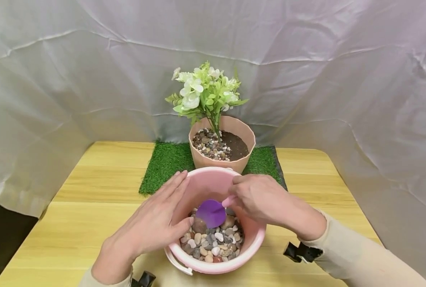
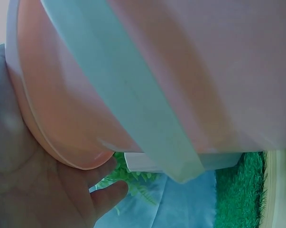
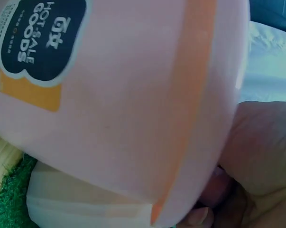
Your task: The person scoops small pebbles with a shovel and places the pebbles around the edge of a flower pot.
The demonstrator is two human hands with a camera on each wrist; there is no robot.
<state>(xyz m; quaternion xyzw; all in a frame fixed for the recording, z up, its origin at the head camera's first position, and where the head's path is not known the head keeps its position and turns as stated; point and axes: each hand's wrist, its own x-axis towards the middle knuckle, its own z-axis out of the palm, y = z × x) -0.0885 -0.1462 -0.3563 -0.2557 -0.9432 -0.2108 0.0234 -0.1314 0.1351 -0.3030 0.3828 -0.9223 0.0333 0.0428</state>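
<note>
Presently, your right hand [image 1: 261, 197] grips the scoop [image 1: 213, 215] by its handle [image 1: 228, 201], best hold; likely light, stiff. Left hand [image 1: 150, 223]: fingers straight, touching the bucket [image 1: 256, 244].

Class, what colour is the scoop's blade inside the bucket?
The scoop's blade is purple; it shows best in the head view.

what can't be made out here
Scoop handle: head view, mostly hidden by the right hand.
Stones deeper down: head view, covered by the top layer.
Flowerpot, lower front: head view, behind the bucket.
Label, small print: right wrist view, too small and blurred, partly cut off by the left edge.
</note>
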